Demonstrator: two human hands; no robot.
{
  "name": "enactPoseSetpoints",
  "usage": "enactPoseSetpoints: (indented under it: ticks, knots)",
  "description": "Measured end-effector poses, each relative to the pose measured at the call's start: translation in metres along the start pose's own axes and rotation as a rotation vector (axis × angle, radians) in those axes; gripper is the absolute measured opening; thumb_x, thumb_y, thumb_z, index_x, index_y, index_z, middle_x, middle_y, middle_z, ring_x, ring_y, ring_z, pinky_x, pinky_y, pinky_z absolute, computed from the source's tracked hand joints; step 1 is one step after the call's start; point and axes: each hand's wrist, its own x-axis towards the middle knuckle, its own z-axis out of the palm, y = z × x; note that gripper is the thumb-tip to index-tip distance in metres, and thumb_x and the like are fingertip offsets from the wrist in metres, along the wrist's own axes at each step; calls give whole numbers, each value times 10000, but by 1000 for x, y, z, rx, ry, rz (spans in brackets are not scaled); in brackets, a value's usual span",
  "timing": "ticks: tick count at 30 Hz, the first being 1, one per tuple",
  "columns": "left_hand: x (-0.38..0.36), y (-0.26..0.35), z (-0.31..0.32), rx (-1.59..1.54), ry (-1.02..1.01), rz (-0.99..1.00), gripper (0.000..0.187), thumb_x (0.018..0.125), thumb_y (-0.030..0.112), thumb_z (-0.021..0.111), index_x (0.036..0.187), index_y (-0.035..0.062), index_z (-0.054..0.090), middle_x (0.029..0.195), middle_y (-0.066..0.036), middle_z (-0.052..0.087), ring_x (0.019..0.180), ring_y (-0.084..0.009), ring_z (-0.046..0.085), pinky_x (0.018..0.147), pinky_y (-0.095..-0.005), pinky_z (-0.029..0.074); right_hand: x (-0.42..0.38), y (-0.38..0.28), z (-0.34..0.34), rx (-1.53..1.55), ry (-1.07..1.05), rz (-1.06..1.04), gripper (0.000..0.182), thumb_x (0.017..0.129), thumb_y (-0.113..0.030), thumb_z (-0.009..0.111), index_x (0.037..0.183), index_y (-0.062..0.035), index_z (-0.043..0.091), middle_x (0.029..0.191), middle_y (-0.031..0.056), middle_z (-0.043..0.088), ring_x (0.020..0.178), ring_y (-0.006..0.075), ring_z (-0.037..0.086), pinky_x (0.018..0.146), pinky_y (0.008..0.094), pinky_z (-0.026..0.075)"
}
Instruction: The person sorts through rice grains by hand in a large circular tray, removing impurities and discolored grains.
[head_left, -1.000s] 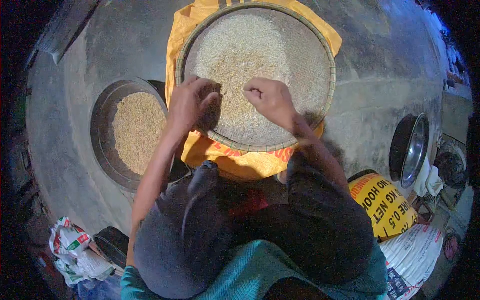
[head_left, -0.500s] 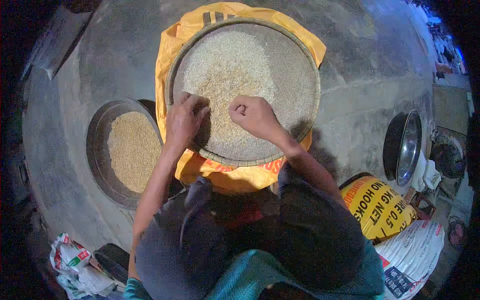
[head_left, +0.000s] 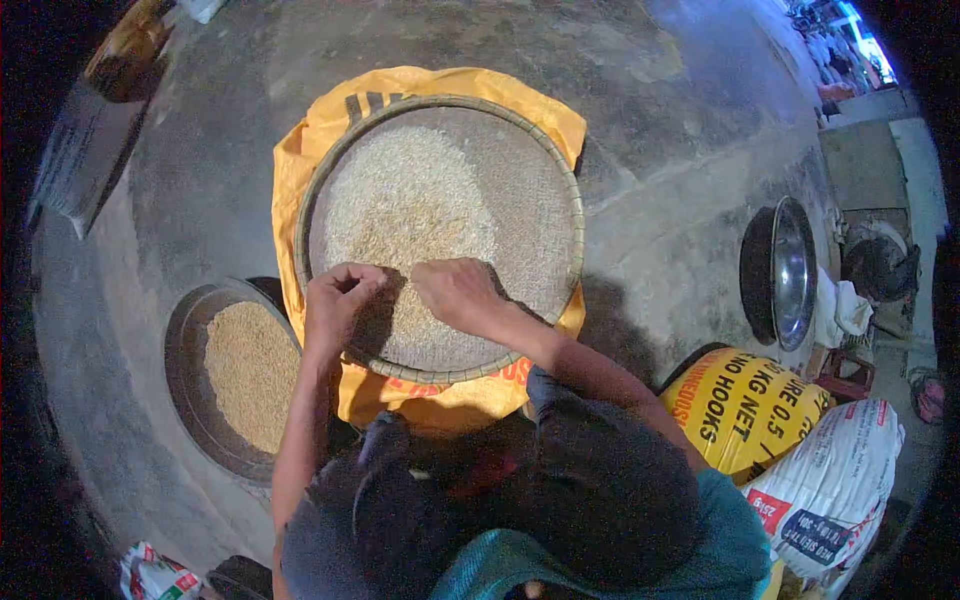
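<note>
Fingers (head_left: 434, 280) closer together, over grain (head_left: 408, 225)

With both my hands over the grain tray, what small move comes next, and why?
Perhaps brush your right hand lightly through the tan grains: they form a patch among paler grains in the tray, and that hand is beside them.

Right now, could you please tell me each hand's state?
Left hand: curled in a near pinch over the grain; any hold cannot be told.
Right hand: curled inward; whether closed on anything cannot be told.
</note>
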Motion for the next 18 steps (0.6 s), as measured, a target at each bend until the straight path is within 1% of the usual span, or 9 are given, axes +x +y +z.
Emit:
enactPoseSetpoints:
  ticks: [3,5,9,11,12,14,15,17,18]
  knots:
    - [3,-1,0,-184,-43,-66,101,866,93,702,894,-2,684,810,-27,678,717,-86,599,667,-244,489,0,0,-4,28,19,26,164,862,-199,588,803,-46,589,735,158,626,701,373,635,596,468,488]
    - [3,-3,1,-318,-66,-114,86,864,89,703,886,13,672,800,-38,676,704,-93,607,655,-243,492,0,-1,-9,177,138,-3,154,840,-166,577,762,-34,562,693,191,621,660,410,623,577,516,475]
    - [3,-5,5,-520,-115,-184,49,886,72,643,867,27,636,785,-50,665,672,-108,603,640,-248,496,0,1,-13,69,72,31,157,846,-171,589,771,-35,571,695,193,624,664,405,626,594,517,480]
    - [1,-2,6,-738,-108,-247,47,887,51,567,858,42,603,765,-61,644,651,-132,584,639,-268,493,1,3,-7,0,-18,41,148,837,-194,631,850,-47,616,755,161,632,683,384,624,613,483,483]
    - [2,-6,5,-736,-112,-247,47,887,51,567,858,42,603,765,-61,644,651,-132,584,639,-268,493,1,3,-7,-1,-16,43,148,837,-194,631,850,-47,616,755,161,632,683,384,624,613,483,483]
    - [6,-19,2,-647,-177,-113,102,868,36,520,826,46,612,755,-54,629,656,-130,562,648,-274,476,0,3,-9,198,39,36,121,846,-174,615,856,-54,627,706,125,624,611,314,624,575,428,488]
    - [6,-19,4,-645,-177,-115,102,868,36,520,826,46,612,755,-54,629,656,-130,562,648,-274,476,3,-3,-20,200,39,38,121,846,-174,615,856,-54,627,706,125,624,611,314,624,575,428,488]
    - [5,-18,7,-234,-65,-33,126,862,46,521,817,41,638,769,-47,635,682,-138,573,666,-274,465,6,-9,-41,945,-191,412,84,837,-135,599,832,-55,623,662,57,594,557,188,588,513,320,462]
    - [1,-12,10,-121,-40,-30,143,867,72,543,860,30,680,788,-43,655,706,-119,581,670,-261,462,6,-2,-44,1295,-243,497,56,824,-103,591,806,-53,609,660,9,561,557,98,543,478,225,412]
